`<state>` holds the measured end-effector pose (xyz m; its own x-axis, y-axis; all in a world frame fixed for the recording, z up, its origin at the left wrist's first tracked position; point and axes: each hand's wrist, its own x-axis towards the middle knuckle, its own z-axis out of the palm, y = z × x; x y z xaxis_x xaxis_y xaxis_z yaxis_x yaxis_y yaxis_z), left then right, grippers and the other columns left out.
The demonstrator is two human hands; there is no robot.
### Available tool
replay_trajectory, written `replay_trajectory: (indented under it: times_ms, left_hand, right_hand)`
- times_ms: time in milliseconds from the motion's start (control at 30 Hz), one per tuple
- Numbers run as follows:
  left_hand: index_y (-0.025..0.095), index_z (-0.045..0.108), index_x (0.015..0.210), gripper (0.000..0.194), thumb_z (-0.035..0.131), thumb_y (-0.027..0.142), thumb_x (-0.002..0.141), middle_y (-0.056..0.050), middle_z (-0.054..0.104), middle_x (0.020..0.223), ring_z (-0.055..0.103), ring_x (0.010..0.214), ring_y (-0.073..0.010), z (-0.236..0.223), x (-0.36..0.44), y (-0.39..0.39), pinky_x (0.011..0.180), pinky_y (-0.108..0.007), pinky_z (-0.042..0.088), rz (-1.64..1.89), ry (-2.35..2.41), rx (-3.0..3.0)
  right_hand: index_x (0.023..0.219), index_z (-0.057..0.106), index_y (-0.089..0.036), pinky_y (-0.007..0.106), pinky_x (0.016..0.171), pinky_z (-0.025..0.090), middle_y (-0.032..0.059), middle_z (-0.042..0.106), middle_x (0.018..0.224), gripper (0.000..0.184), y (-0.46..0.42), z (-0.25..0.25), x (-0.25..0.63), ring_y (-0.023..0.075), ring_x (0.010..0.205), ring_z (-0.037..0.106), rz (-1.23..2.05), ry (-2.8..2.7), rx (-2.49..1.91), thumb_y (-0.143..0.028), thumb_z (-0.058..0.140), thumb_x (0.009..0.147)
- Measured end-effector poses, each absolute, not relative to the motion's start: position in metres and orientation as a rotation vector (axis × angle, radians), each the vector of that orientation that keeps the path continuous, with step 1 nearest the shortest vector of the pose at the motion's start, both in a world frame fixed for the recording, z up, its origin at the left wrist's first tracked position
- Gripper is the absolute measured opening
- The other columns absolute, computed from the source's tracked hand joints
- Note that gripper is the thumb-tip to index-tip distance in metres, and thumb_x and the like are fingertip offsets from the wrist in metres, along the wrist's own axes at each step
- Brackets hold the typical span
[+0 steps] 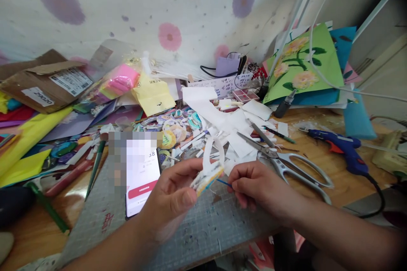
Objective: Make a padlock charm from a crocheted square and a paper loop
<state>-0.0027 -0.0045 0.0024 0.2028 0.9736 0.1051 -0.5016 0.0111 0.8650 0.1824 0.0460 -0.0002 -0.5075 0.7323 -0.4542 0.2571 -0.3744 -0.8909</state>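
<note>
Two hands are at work for us, near the middle of the worktop (pixel 348 188). Our left hand (pixel 173 192) is part curled, thumb and fingers closed round one craft piece (pixel 208 179), white with yellow and blue along its side, held up above the mat (pixel 197 230). One white paper loop (pixel 207 152) stands up from it. Our right hand (pixel 252 182) is pinched tight on one thin blue stick (pixel 224 182), its end aimed at the piece; we cannot tell whether they touch.

One phone (pixel 143 189) lies on the mat, just beside our left hand, and limits room there. Beyond our hands we see a heap of small ornaments (pixel 178 131), too many and too overlapped to count, with several white paper sheets (pixel 222 114) to its right. One pair of scissors (pixel 272 153) lies past our right hand, two blades apart, two handle loops towards us. Further right is one glue gun (pixel 337 143), with wood showing between it and the scissors. One bottle (pixel 284 105) stands behind.

Grey mat shows below our hands down to the worktop's near edge, giving us room forward of the clutter. One cardboard box (pixel 44 82) sits far left.
</note>
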Motion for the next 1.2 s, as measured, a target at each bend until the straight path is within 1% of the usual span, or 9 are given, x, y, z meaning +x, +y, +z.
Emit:
replay_trajectory:
  times_ms: [200, 300, 433, 600, 700, 800, 933, 1100, 1200]
  left_hand:
    - [0.023, 0.070, 0.105, 0.040, 0.075, 0.041, 0.069, -0.007, 0.072, 0.094, 0.064, 0.095, -0.0270, 0.003, -0.002, -0.006, 0.083, -0.035, 0.047, 1.275, 0.632, 0.952]
    - [0.024, 0.070, 0.104, 0.039, 0.075, 0.040, 0.069, -0.006, 0.072, 0.097, 0.064, 0.097, -0.0264, 0.004, -0.002, -0.006, 0.085, -0.034, 0.047, 1.279, 0.614, 0.954]
    - [0.024, 0.072, 0.101, 0.035, 0.074, 0.040, 0.070, -0.005, 0.073, 0.096, 0.066, 0.091, -0.0242, 0.006, -0.003, -0.003, 0.083, -0.032, 0.048, 1.350, 0.615, 0.953]
    - [0.023, 0.073, 0.098, 0.033, 0.075, 0.040, 0.069, -0.004, 0.074, 0.092, 0.066, 0.092, -0.0235, 0.006, -0.003, -0.001, 0.086, -0.031, 0.048, 1.421, 0.633, 0.910]
    - [0.024, 0.072, 0.101, 0.034, 0.074, 0.039, 0.071, -0.004, 0.073, 0.096, 0.065, 0.096, -0.0238, 0.006, -0.002, -0.002, 0.088, -0.032, 0.047, 1.398, 0.598, 0.935]
    - [0.025, 0.071, 0.102, 0.034, 0.073, 0.039, 0.071, -0.005, 0.072, 0.102, 0.063, 0.099, -0.0250, 0.004, -0.002, -0.003, 0.089, -0.034, 0.046, 1.390, 0.596, 0.959]
    - [0.023, 0.070, 0.105, 0.037, 0.073, 0.038, 0.072, -0.006, 0.071, 0.104, 0.062, 0.100, -0.0246, 0.003, -0.001, -0.005, 0.088, -0.032, 0.045, 1.326, 0.577, 0.987]
    - [0.026, 0.068, 0.109, 0.035, 0.071, 0.035, 0.076, -0.003, 0.071, 0.105, 0.062, 0.099, -0.0199, 0.002, 0.000, -0.008, 0.087, -0.027, 0.043, 1.275, 0.502, 1.007]
    - [0.024, 0.068, 0.109, 0.037, 0.072, 0.037, 0.074, -0.005, 0.070, 0.106, 0.062, 0.100, -0.0208, 0.000, 0.000, -0.007, 0.089, -0.028, 0.043, 1.271, 0.534, 0.978]
  right_hand:
    - [0.059, 0.056, -0.020, 0.021, 0.038, 0.025, -0.0084, 0.043, 0.041, 0.013, 0.047, -0.003, 0.181, 0.0076, 0.037, 0.033, 1.843, -1.644, -1.370, -0.015, 0.044, 0.057]
    - [0.057, 0.056, -0.019, 0.021, 0.043, 0.025, -0.0074, 0.043, 0.047, 0.013, 0.046, -0.002, 0.181, 0.0081, 0.044, 0.034, 1.772, -1.704, -1.354, -0.013, 0.045, 0.055]
    - [0.055, 0.051, -0.020, 0.022, 0.047, 0.027, -0.0059, 0.045, 0.049, 0.008, 0.046, -0.002, 0.184, 0.0099, 0.049, 0.038, 1.737, -1.742, -1.306, -0.014, 0.046, 0.054]
    - [0.075, 0.058, -0.018, 0.024, 0.049, 0.035, -0.0022, 0.056, 0.059, 0.019, 0.046, 0.001, 0.188, 0.0122, 0.049, 0.045, 1.794, -1.742, -1.228, -0.020, 0.046, 0.061]
    - [0.076, 0.061, -0.018, 0.025, 0.054, 0.037, -0.0008, 0.057, 0.062, 0.012, 0.044, 0.005, 0.189, 0.0141, 0.057, 0.049, 1.474, -1.979, -1.192, -0.021, 0.050, 0.070]
    - [0.071, 0.062, -0.018, 0.026, 0.055, 0.036, -0.0007, 0.056, 0.060, 0.014, 0.042, 0.006, 0.189, 0.0143, 0.057, 0.049, 1.204, -2.144, -1.185, -0.018, 0.049, 0.075]
    - [0.063, 0.057, -0.018, 0.026, 0.055, 0.034, -0.0016, 0.051, 0.057, 0.012, 0.043, 0.003, 0.186, 0.0141, 0.057, 0.046, 1.281, -2.072, -1.216, -0.016, 0.046, 0.068]
    - [0.053, 0.046, -0.020, 0.024, 0.049, 0.029, -0.0043, 0.039, 0.051, 0.010, 0.045, 0.000, 0.181, 0.0118, 0.052, 0.038, 1.459, -1.952, -1.251, -0.023, 0.043, 0.061]
    - [0.051, 0.046, -0.020, 0.023, 0.045, 0.027, -0.0060, 0.037, 0.046, 0.010, 0.045, 0.000, 0.179, 0.0103, 0.046, 0.034, 1.560, -1.882, -1.273, -0.025, 0.044, 0.060]
